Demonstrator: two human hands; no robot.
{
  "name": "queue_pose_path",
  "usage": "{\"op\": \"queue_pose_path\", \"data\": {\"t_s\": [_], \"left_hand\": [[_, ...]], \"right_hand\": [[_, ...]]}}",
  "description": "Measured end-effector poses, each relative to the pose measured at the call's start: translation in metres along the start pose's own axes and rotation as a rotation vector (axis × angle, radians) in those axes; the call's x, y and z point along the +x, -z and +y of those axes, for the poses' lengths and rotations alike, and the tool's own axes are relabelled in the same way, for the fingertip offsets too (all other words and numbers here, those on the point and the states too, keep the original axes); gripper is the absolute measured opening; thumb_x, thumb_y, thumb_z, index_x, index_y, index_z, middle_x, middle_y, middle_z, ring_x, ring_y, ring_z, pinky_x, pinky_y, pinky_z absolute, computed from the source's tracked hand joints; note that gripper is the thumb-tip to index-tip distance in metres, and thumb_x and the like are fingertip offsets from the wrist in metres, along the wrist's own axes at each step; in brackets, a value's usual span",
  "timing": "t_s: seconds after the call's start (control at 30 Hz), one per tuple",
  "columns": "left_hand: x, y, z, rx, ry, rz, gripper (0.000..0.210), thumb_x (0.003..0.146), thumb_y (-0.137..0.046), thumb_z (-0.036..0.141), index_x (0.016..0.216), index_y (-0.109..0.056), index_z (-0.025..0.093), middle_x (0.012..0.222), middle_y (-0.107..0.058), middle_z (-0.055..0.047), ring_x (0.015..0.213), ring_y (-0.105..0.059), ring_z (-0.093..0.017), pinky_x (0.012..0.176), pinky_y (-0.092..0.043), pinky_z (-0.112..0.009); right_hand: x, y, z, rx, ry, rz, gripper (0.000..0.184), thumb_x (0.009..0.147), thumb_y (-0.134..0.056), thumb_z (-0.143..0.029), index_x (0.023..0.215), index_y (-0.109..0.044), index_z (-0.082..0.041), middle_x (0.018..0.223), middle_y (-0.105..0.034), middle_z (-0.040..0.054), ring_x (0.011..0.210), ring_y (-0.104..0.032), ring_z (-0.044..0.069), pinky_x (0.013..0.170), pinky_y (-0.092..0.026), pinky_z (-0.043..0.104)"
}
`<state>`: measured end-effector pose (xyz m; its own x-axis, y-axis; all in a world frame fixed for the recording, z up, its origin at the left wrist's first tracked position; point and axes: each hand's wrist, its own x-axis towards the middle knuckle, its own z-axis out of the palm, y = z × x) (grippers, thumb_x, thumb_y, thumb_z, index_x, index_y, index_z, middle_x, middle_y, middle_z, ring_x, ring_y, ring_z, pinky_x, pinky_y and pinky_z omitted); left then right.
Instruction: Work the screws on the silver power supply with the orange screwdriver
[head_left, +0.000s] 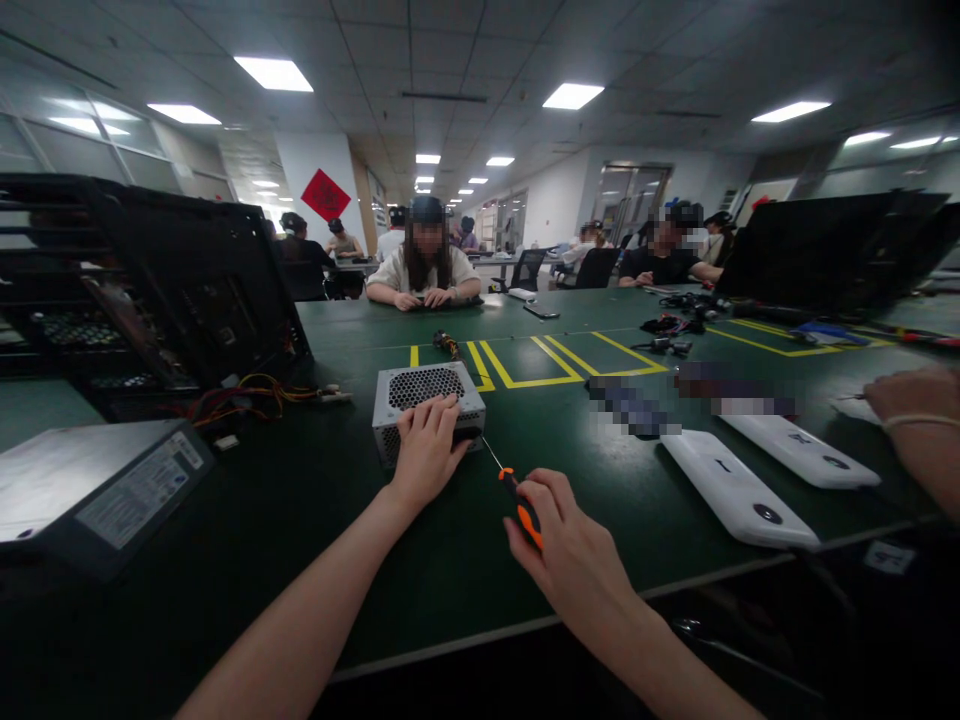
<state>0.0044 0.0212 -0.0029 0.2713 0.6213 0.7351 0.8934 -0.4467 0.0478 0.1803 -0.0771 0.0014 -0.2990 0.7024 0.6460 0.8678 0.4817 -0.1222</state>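
Observation:
A grey computer power supply (427, 384) with a perforated top grille stands on the green table in front of me. My left hand (430, 440) grips it, fingers over the top and thumb down the near right side. In my right hand (561, 530) is an orange and black screwdriver (523, 505), pointing up and to the left. Its thin shaft reaches the right side of the power supply, close to my left thumb. Whether the tip sits in a screw is too small to tell. A bundle of cables (447, 345) lies behind the power supply.
Left are an open black computer case (187, 290) with loose wires (255, 395) and a second power supply (112, 490). White handheld devices (739, 490) lie right, near another person's hand (919, 410). Yellow tape (540, 382) marks the green table (585, 450). A person (424, 260) sits opposite.

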Motion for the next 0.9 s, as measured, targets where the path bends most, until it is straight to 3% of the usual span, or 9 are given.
{"op": "queue_pose_path", "data": {"t_s": [0.07, 0.17, 0.3, 0.4, 0.57, 0.73, 0.8, 0.9], "left_hand": [[0.000, 0.000, 0.000, -0.004, 0.002, -0.001, 0.039, 0.074, -0.060, 0.024, 0.110, -0.049, 0.020, 0.122, -0.054, -0.012, 0.115, -0.043, -0.028, 0.090, -0.029, -0.045], [0.000, 0.000, 0.000, -0.004, 0.003, 0.002, 0.037, 0.075, -0.059, 0.025, 0.110, -0.048, 0.020, 0.122, -0.054, -0.011, 0.115, -0.043, -0.027, 0.091, -0.029, -0.045], [0.000, 0.000, 0.000, 0.006, -0.003, -0.006, 0.037, 0.075, -0.059, 0.026, 0.110, -0.048, 0.019, 0.123, -0.054, -0.010, 0.116, -0.042, -0.026, 0.091, -0.028, -0.044], [0.000, 0.001, 0.001, 0.021, -0.004, -0.014, 0.037, 0.076, -0.058, 0.026, 0.110, -0.048, 0.019, 0.124, -0.053, -0.011, 0.116, -0.042, -0.027, 0.091, -0.029, -0.044], [0.001, 0.003, 0.002, 0.059, -0.004, -0.044, 0.038, 0.077, -0.056, 0.026, 0.113, -0.047, 0.017, 0.126, -0.051, -0.012, 0.117, -0.041, -0.027, 0.091, -0.029, -0.043], [0.000, 0.005, -0.007, 0.112, -0.093, -0.100, 0.041, 0.083, -0.048, 0.027, 0.122, -0.044, 0.017, 0.132, -0.047, -0.010, 0.123, -0.037, -0.024, 0.094, -0.028, -0.040], [-0.001, 0.007, -0.010, 0.129, -0.133, -0.120, 0.045, 0.084, -0.046, 0.026, 0.127, -0.040, 0.016, 0.135, -0.044, -0.009, 0.126, -0.034, -0.023, 0.095, -0.028, -0.039], [-0.003, 0.013, -0.013, 0.139, -0.136, -0.139, 0.052, 0.083, -0.047, 0.028, 0.132, -0.035, 0.015, 0.138, -0.040, -0.009, 0.128, -0.032, -0.022, 0.099, -0.026, -0.038]], "right_hand": [[0.001, 0.001, -0.004, 0.004, 0.040, -0.006, 0.019, 0.088, -0.033, -0.020, 0.099, -0.047, -0.014, 0.098, -0.055, 0.0123, 0.065, -0.061, 0.014, 0.049, -0.049, 0.024], [0.007, 0.000, -0.005, 0.011, 0.075, 0.048, 0.017, 0.088, -0.032, -0.018, 0.095, -0.047, -0.014, 0.083, -0.057, 0.0076, 0.061, -0.060, 0.013, 0.049, -0.048, 0.023], [0.012, 0.000, 0.003, 0.070, -0.020, 0.114, 0.015, 0.090, -0.034, -0.025, 0.090, -0.047, -0.016, 0.072, -0.057, 0.0027, 0.053, -0.057, 0.011, 0.044, -0.043, 0.020], [0.017, 0.007, 0.010, 0.116, -0.004, 0.047, 0.014, 0.089, -0.036, -0.024, 0.090, -0.047, -0.016, 0.079, -0.058, 0.0042, 0.061, -0.059, 0.013, 0.050, -0.046, 0.022], [0.042, 0.027, 0.008, 0.064, 0.203, -0.154, 0.018, 0.078, -0.042, -0.013, 0.095, -0.049, -0.015, 0.107, -0.051, 0.0121, 0.068, -0.058, 0.013, 0.055, -0.048, 0.025], [0.074, 0.035, 0.001, 0.034, 0.493, -0.267, 0.015, 0.076, -0.043, -0.008, 0.085, -0.049, -0.017, 0.078, -0.057, 0.0018, 0.060, -0.054, 0.012, 0.051, -0.041, 0.023], [0.080, 0.031, 0.003, 0.083, 0.518, -0.229, 0.012, 0.080, -0.041, -0.009, 0.083, -0.049, -0.018, 0.072, -0.057, -0.0006, 0.055, -0.051, 0.011, 0.048, -0.038, 0.022], [0.078, 0.020, 0.012, 0.188, 0.551, -0.024, 0.009, 0.085, -0.042, -0.014, 0.082, -0.050, -0.017, 0.071, -0.060, 0.0000, 0.055, -0.052, 0.010, 0.050, -0.037, 0.022]]}}
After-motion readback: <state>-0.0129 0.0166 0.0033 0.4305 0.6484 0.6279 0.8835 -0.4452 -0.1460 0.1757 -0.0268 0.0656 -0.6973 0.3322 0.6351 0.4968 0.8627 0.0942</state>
